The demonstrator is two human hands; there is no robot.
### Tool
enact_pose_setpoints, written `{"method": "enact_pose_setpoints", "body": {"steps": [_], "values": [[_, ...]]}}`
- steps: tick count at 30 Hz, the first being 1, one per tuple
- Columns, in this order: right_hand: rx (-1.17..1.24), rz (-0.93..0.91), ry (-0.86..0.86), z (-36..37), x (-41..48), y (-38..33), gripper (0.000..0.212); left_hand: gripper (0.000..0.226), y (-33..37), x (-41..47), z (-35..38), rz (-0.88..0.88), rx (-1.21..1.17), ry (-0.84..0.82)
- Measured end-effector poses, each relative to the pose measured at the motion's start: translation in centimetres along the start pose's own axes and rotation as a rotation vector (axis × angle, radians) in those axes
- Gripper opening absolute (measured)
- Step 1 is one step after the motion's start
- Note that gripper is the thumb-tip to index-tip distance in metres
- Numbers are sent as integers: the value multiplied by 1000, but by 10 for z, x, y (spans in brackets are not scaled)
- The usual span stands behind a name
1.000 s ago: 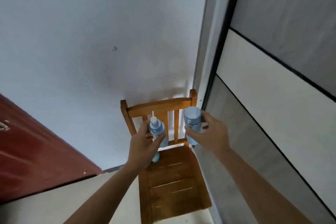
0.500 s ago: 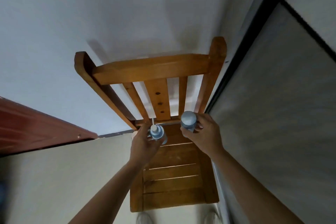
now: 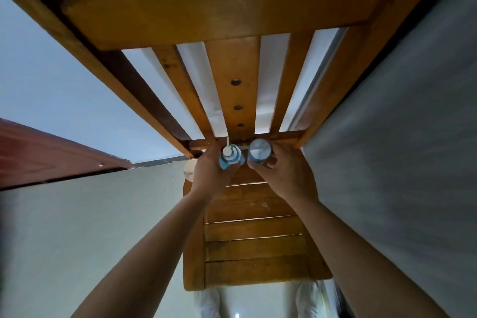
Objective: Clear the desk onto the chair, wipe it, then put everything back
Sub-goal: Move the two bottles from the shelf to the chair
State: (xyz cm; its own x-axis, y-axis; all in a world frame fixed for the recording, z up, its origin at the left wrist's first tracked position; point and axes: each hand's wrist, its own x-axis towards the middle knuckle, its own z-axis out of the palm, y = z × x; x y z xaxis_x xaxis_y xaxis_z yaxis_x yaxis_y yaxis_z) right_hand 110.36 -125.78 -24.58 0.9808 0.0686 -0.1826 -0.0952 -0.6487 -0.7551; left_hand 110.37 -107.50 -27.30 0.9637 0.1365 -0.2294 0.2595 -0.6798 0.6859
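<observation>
Here, two small blue bottles, a pump-topped bottle [image 3: 230, 160] and a capped bottle [image 3: 259, 153], are held upright, side by side, at the back of the wooden chair's seat [image 3: 258, 250], just below the backrest slats. The left hand [image 3: 209, 175] wraps the first and the right hand [image 3: 284, 173] the second, fingers curled round each body. They are probably light, smooth plastic that could slip, so best gripped mid-body, not by the pump.

A slatted wooden chair [image 3: 255, 230] is standing on the pale floor [image 3: 90, 227]. At the rear edge of its seat, a pump bottle [image 3: 229, 157] and a capped bottle [image 3: 259, 153] are standing upright side by side, with their bases hidden.
</observation>
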Motion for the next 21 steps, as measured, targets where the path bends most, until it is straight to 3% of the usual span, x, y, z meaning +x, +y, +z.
{"method": "enact_pose_setpoints", "body": {"steps": [10,15,18,21], "values": [[29,21,-36,21,8,16,61,45,-26,10,26,69,139,-14],[-79,57,18,14,-16,25,85,59,-15,-8,16,77,165,-67],[-185,26,69,-2,-46,19,75,66,-6,-37,-12,114,254,-22],[-228,-74,212,-36,-62,-17,64,62,23,-66,-65,237,357,137]]}}
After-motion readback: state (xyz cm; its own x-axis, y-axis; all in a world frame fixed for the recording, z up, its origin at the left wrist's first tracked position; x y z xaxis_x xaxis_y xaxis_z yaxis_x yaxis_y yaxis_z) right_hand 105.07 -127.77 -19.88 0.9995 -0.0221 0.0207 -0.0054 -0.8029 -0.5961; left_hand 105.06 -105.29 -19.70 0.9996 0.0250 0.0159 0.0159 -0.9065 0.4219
